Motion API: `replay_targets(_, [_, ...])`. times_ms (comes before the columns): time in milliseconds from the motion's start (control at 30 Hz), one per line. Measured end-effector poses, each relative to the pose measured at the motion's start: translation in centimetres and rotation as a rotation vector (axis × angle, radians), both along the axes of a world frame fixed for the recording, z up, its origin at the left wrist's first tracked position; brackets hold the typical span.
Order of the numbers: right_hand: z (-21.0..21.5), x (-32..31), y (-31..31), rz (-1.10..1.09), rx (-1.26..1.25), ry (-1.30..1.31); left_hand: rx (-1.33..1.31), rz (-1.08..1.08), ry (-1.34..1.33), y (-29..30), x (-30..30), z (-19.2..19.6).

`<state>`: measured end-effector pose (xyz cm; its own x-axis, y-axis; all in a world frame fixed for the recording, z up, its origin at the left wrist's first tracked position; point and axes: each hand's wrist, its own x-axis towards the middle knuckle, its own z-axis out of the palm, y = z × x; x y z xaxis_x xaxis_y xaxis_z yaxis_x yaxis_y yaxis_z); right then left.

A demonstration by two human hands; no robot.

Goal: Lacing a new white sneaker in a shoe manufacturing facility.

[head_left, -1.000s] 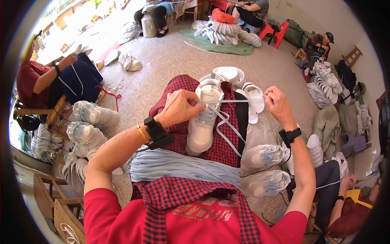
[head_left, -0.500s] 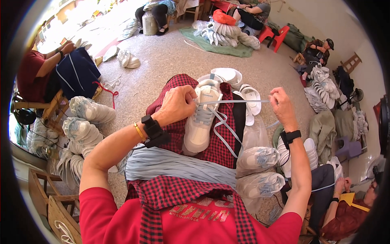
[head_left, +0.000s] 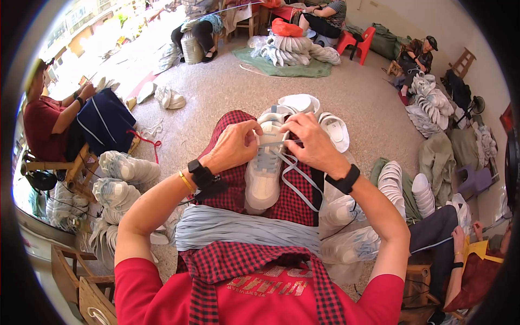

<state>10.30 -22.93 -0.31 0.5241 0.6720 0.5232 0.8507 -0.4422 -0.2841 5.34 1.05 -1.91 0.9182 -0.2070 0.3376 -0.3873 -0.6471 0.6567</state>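
Observation:
A white sneaker (head_left: pixel 264 189) with a partly threaded light-blue lace (head_left: pixel 272 144) rests on my lap over a red-and-black checked apron (head_left: pixel 235 187), toe toward me. My left hand (head_left: pixel 232 147) pinches the lace at the shoe's left side, near the upper eyelets. On the right, the fingers of my right hand (head_left: pixel 311 142) are closed on the lace just beside the tongue. A short stretch of lace runs between the hands, and a loose loop hangs at the shoe's right. Across my lap lies a thick bundle of light-blue laces (head_left: pixel 246 228).
Stacked white shoes (head_left: pixel 127 167) stand on the floor at my left, and more bagged shoes (head_left: pixel 349 246) are at my right. White soles (head_left: pixel 334 131) lie beyond my knees. Wooden stools (head_left: pixel 70 271) are near left. Several people sit around the room.
My right hand has come in from far right to the shoe, and the lace that was stretched taut is now short between my hands. My left hand stays beside the shoe.

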Motion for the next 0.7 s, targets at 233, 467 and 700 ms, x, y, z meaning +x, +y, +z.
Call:
replay_targets(233, [-0.6,-1.0,4.4,0.033,-0.086,-0.15,-0.141,-0.164,0.062,2.3,1.6,-1.1])
replay_targets(467, [-1.1,-2.3,6.7,-0.16,-0.258,-0.242,-0.137,-0.166,0.067,2.7,1.7,-1.2])
replay_targets(700, [-1.0,-1.4,6.0,-0.017,-0.166,-0.149,-0.158,-0.226,0.026,2.7,1.5,-1.3])
